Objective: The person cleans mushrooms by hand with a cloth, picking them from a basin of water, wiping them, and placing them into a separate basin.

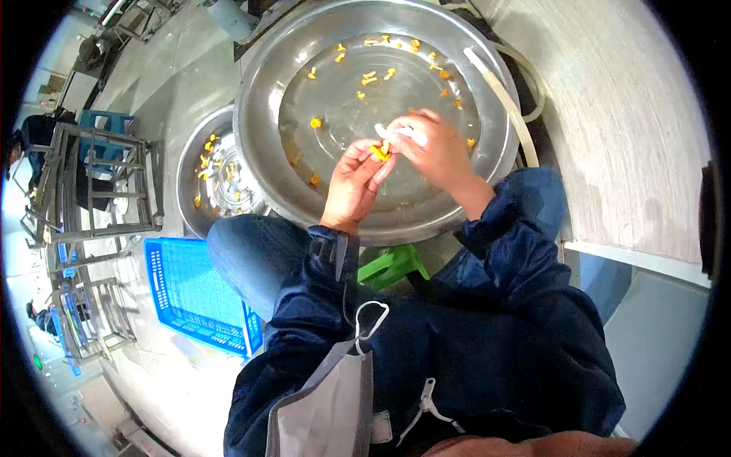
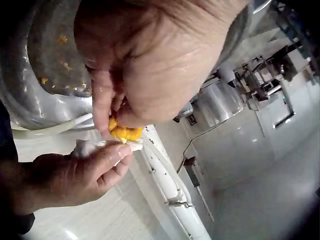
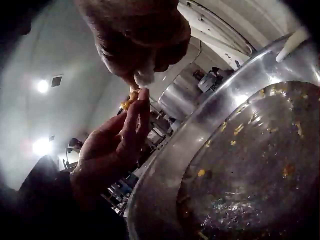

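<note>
Over the near half of a large metal basin (image 1: 266, 152), my two hands meet. My left hand (image 1: 355, 185) pinches a small yellow-orange mushroom (image 2: 126, 133) between thumb and fingers. My right hand (image 1: 439, 152) holds a crumpled white cloth or tissue (image 2: 89, 147) and brings it against the pale stem, fingertips close to those of the left. In the right wrist view the mushroom (image 3: 130, 101) shows just under the white wad (image 3: 145, 75). More small yellow mushrooms (image 1: 315, 123) lie scattered in the basin's water.
A smaller metal bowl (image 1: 185, 179) with more yellow mushrooms stands to the left. A pale hose (image 1: 509, 110) hangs over the basin's right rim. Nearer are a blue plastic crate (image 1: 194, 286) and a green stool (image 1: 396, 266). Metal frames (image 1: 99, 183) stand at far left.
</note>
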{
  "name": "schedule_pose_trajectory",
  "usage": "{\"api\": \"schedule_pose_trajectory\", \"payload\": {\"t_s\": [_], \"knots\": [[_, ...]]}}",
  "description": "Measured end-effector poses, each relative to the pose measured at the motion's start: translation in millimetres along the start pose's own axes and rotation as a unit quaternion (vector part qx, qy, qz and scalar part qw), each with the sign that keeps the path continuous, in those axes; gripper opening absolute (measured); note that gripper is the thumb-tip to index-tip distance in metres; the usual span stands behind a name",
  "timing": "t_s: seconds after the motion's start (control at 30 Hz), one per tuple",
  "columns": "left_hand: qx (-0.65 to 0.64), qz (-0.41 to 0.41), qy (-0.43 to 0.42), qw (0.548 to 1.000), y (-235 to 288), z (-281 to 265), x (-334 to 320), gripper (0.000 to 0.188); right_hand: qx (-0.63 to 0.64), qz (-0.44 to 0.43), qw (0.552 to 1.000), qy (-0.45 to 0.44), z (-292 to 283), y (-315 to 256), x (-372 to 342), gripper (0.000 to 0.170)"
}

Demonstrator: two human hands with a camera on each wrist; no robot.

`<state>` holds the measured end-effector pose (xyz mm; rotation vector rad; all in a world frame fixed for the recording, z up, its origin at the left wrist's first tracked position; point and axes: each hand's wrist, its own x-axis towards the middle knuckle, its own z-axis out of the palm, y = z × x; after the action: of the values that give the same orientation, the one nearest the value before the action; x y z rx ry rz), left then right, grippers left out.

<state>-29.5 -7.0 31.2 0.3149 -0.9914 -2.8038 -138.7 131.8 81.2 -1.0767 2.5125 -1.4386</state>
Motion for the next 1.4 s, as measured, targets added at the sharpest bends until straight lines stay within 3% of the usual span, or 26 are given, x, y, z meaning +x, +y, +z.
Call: {"api": "schedule_pose_trajectory", "payload": {"t_s": [0.13, 0.27, 0.4, 0.43, 0.57, 0.67, 0.73, 0.93, 0.97, 1.07, 1.1, 1.2, 1.33, 1.4], "knots": [[-0.03, -0.011, 0.018, 0.999, -2, -5, -1, 0.018, 0.04, -0.024, 0.996, -0.074, 1, -9, -5, 0.017], [-0.046, -0.012, -0.001, 0.999, -3, -6, 1, 0.02, 0.037, 0.026, 0.999, -0.001, 4, 5, 2, 0.02], [-0.073, -0.021, 0.019, 0.997, -3, -7, 0, 0.02, 0.038, -0.06, 0.996, -0.054, 9, 5, 2, 0.018], [-0.075, -0.026, 0.022, 0.997, -3, -8, 1, 0.02, 0.041, -0.03, 0.997, -0.064, 6, -2, 1, 0.019], [-0.09, -0.038, -0.011, 0.995, -3, -11, 1, 0.027, 0.029, 0.001, 0.999, 0.026, 2, 13, 10, 0.021], [-0.124, -0.054, -0.019, 0.991, -2, -13, 1, 0.034, 0.127, 0.034, 0.989, -0.067, 6, -2, 8, 0.022], [-0.162, -0.06, -0.022, 0.985, -3, -16, 1, 0.036, 0.108, 0.065, 0.986, -0.107, 5, -9, 3, 0.027], [-0.035, -0.056, 0.01, 0.998, -4, -13, -1, 0.028, 0.052, 0.062, 0.993, -0.081, 7, -11, -2, 0.026], [-0.032, -0.059, 0.004, 0.998, -5, -15, -1, 0.024, 0.03, 0.095, 0.992, -0.082, 8, -8, -2, 0.025], [-0.026, -0.056, 0.003, 0.998, -4, -10, -1, 0.02, 0.113, 0.11, 0.986, -0.054, 12, 7, -2, 0.025], [-0.022, -0.055, 0.015, 0.998, -4, -7, -2, 0.022, 0.142, 0.119, 0.979, -0.087, 13, 10, -2, 0.024], [-0.005, -0.066, 0.019, 0.998, -2, -11, -4, 0.024, 0.1, 0.029, 0.992, -0.076, 13, -3, -3, 0.024], [-0.02, -0.071, 0.01, 0.997, -3, -11, -4, 0.022, 0.118, 0.173, 0.971, -0.117, 6, -3, 2, 0.025], [-0.038, -0.064, 0.018, 0.997, -3, -8, -4, 0.019, 0.12, 0.078, 0.986, -0.082, 14, 9, -3, 0.025]]}}
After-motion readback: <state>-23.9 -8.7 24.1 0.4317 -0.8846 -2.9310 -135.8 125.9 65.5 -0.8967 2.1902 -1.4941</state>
